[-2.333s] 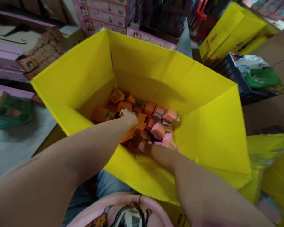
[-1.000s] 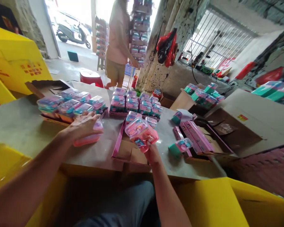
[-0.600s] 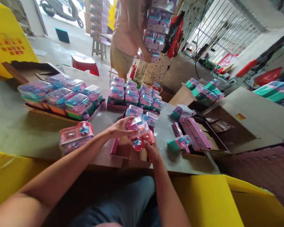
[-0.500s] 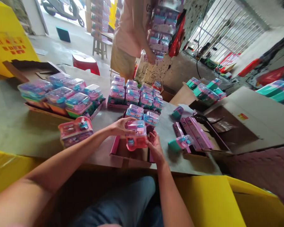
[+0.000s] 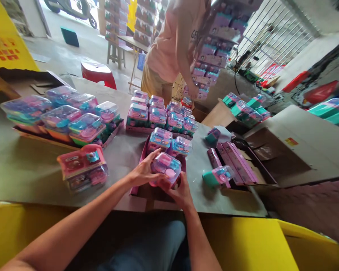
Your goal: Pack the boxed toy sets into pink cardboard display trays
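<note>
Between my two hands is a clear-lidded plastic toy box [image 5: 167, 166] with pink and blue pieces inside. My left hand [image 5: 147, 170] grips its left side, the fingers over the top edge. My right hand [image 5: 181, 191] is closed round its lower right side. The box is tilted above a pink cardboard tray [image 5: 141, 190]. At the tray's far end stand two similar toy boxes, one [image 5: 160, 138] on the left and another [image 5: 181, 146] on the right. A pink toy box [image 5: 84, 167] lies on its side on the table, left of my left forearm.
Behind is a full tray of toy boxes [image 5: 158, 116]; another tray [image 5: 64, 116] stands left. On the right are a teal-and-clear toy box [image 5: 218, 176], folded pink trays [image 5: 234, 162] and an open carton [image 5: 282, 139]. A person [image 5: 175, 52] stands across the table [image 5: 121, 150].
The toy box in my hands has turned, so its clear lid now faces me, and my right hand has moved underneath its side. The person opposite has shifted right and leans lower.
</note>
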`<state>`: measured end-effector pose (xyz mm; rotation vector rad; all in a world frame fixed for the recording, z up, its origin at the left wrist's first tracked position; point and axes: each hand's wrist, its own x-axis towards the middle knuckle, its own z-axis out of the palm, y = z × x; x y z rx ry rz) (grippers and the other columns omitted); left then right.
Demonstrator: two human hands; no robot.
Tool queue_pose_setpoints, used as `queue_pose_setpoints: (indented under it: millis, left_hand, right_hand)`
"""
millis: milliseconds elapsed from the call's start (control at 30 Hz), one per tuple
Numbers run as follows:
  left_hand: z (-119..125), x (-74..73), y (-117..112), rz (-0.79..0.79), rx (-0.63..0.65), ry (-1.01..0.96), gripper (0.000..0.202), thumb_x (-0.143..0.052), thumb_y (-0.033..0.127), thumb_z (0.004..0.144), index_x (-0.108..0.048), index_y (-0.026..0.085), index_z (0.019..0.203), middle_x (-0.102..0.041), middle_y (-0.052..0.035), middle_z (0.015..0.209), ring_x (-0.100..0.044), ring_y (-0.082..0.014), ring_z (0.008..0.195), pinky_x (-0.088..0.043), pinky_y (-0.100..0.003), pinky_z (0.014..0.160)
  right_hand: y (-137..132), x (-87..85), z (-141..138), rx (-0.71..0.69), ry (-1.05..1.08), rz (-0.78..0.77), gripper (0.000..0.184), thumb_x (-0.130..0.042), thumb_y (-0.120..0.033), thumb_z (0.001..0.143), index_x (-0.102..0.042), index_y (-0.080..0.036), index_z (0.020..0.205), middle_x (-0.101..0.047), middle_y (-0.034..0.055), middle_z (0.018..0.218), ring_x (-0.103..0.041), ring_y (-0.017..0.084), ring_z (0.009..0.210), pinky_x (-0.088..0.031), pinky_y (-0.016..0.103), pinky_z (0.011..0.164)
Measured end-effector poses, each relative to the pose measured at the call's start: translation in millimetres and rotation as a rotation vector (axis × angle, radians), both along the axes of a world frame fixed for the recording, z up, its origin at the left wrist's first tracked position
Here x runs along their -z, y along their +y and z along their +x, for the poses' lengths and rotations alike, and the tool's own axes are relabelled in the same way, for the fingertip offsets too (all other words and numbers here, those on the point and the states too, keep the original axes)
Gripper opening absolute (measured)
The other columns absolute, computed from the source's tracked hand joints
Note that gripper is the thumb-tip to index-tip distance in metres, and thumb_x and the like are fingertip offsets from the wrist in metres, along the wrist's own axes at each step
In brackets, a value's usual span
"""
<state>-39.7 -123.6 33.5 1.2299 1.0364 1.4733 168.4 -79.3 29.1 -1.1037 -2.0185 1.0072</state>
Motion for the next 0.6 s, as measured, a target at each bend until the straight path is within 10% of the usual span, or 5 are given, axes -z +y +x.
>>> queue_pose_setpoints:
  millis: [233,600]
  left_hand:
    - [35.4,7.3,-16.5,-0.146,-0.032,-0.470,0.093,-0.080,0.050,0.075,-0.035,0.021,0.152,-0.052,-0.0139,0.143,-0.052,-0.0315,0.129,-0.049,-0.034,0.098]
    - [64.2,6.7,-15.7,-0.196,0.102,-0.654,0.075,-0.078,0.051,0.078,-0.051,0.017,0.138,-0.063,-0.0146,0.129,-0.064,-0.0270,0.112,-0.053,-0.033,0.091]
  right_hand:
    - [-27.1,-59.1,15.1,0.179,-0.366,0.401,0.080,-0.079,-0.064,0.065,-0.056,-0.023,0.130,-0.056,0.0093,0.113,-0.052,0.029,0.104,-0.046,0.047,0.093]
    - [-43.9,-67.1,23.9,0.347,-0.575,0.521,0.075,-0.080,-0.060,0.062,-0.058,-0.021,0.123,-0.058,0.0116,0.107,-0.055,0.033,0.095,-0.046,0.047,0.083]
